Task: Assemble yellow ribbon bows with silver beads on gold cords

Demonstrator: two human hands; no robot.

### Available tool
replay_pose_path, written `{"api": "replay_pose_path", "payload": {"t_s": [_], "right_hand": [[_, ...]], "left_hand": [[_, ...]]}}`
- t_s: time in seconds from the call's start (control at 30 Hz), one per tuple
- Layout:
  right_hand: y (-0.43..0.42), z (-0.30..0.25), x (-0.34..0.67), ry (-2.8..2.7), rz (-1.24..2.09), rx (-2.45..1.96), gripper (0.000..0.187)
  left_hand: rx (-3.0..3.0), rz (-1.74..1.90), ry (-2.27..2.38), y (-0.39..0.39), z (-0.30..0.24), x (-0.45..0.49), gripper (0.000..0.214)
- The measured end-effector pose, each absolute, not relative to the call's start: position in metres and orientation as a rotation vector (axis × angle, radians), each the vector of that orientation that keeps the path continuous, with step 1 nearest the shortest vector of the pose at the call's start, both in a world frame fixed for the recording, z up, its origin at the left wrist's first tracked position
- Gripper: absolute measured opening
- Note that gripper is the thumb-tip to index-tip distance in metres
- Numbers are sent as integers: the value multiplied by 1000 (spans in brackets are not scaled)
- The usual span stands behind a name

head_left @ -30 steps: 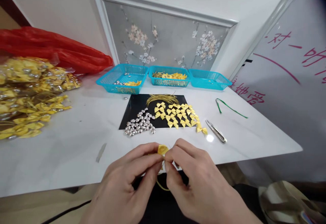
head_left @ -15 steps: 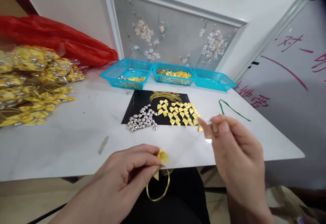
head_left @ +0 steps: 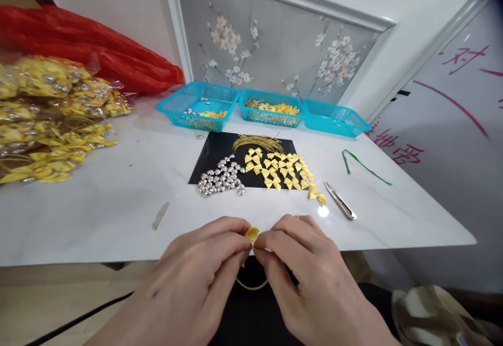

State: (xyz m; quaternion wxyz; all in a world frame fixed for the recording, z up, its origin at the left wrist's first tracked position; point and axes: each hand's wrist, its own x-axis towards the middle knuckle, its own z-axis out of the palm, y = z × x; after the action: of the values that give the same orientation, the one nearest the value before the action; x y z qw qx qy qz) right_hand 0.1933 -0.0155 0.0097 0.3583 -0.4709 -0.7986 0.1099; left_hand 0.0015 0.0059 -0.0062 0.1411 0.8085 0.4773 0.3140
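Note:
My left hand pinches a yellow ribbon bow just above the table's front edge. A gold cord hangs below the fingers in a loop over my dark-clothed lap. My right hand is closed too, its thumb and finger pressed together against the bow's right side. What sits between those right fingertips is hidden. Beyond the hands lie several small yellow bows, a cluster of silver beads and a bundle of gold cords, mostly on a black mat. Metal snips rest at the right.
Three blue baskets stand along the back, holding beads, bows and cords. Bagged yellow bow pieces pile up on the left beside red fabric. A green ribbon lies at right, and a grey strip at left.
My right hand has come left and down from above the snips to meet my left hand at the bow. The snips now show fully on the table.

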Motion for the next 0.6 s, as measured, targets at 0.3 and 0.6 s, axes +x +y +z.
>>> {"api": "replay_pose_path", "payload": {"t_s": [0.3, 0.6], "right_hand": [[-16, 16, 192, -2098, 353, -1233, 24], [-8, 22, 210, -1777, 513, -1227, 9]], "left_hand": [[2230, 872, 1305, 10, 0, 0, 28], [2230, 875, 1346, 13, -5, -3, 24]]}}
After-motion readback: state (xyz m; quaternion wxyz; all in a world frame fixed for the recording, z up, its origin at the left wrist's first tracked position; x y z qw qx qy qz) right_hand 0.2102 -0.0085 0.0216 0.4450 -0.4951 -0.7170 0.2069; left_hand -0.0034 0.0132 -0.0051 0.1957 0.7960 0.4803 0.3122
